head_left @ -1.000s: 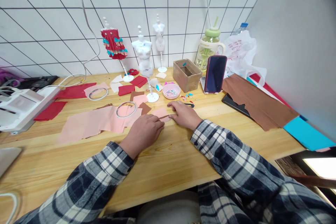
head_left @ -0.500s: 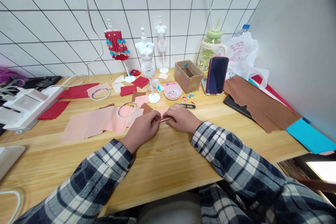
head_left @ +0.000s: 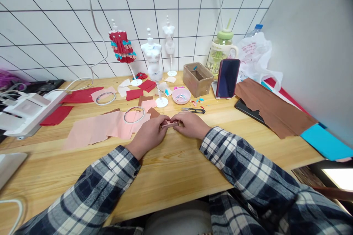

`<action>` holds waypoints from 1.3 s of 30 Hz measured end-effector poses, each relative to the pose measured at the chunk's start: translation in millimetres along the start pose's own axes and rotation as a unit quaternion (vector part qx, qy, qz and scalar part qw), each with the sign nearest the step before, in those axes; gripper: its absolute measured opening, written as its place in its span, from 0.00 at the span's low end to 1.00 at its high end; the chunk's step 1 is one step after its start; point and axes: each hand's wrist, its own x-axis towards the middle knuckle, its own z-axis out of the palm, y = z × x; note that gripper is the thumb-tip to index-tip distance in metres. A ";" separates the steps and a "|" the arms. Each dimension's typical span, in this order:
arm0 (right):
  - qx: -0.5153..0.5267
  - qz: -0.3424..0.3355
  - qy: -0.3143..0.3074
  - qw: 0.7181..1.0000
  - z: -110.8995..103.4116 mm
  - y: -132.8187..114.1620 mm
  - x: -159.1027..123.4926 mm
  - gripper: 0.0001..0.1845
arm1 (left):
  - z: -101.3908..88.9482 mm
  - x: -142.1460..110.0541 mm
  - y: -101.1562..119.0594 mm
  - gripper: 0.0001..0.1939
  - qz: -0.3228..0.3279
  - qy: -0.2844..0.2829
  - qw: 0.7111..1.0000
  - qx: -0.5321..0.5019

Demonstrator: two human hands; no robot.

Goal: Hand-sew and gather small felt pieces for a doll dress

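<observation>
Head view, L to R: pink fabric sheet (head_left: 92, 131) spread on wooden tabletop (head_left: 162, 169); L hand (head_left: 150, 131), digits pinched on one end of a narrow pink fabric strip (head_left: 171, 125), held betw. hands above tabletop; R hand (head_left: 190, 125), pinched on opp. end; thread snips (head_left: 197, 110) just beyond. Cf. 1 s ago: strip lay under flatter hands; now bimanual grip, suggesting folding/creasing underway.

A: Which lettering can be read?
B: Drinking bottle (head_left: 220, 55), pale band (head_left: 217, 48): small capitals, apparently "ICE CREAM", slightly blurred.
A: And the marks lower on the same bottle?
B: Pale, blocky characters near the base; too small to read.
A: The plastic bag (head_left: 255, 53)?
B: Red printing across its crumpled side; wording illegible.
</observation>
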 end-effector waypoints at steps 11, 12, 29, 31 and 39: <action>0.055 0.095 0.017 0.994 4.2 -1.4 2.8 0.14 | 5.5 5.6 -10.2 0.14 -0.026 0.018 0.998 -0.045; 0.056 0.104 0.018 0.993 4.8 -1.6 3.1 0.14 | 6.2 6.0 -11.0 0.14 -0.031 0.017 0.998 -0.047; -0.038 0.133 0.003 0.990 9.5 -11.9 8.6 0.14 | 10.5 6.6 -6.3 0.17 -0.036 0.050 0.997 0.049; -0.051 0.132 0.005 0.990 10.0 -11.9 8.7 0.14 | 6.0 5.9 -3.2 0.16 -0.008 0.071 0.993 0.096; -0.078 0.120 0.010 0.990 13.0 -12.2 8.3 0.14 | -6.0 6.7 -1.4 0.13 0.131 -0.010 0.971 0.202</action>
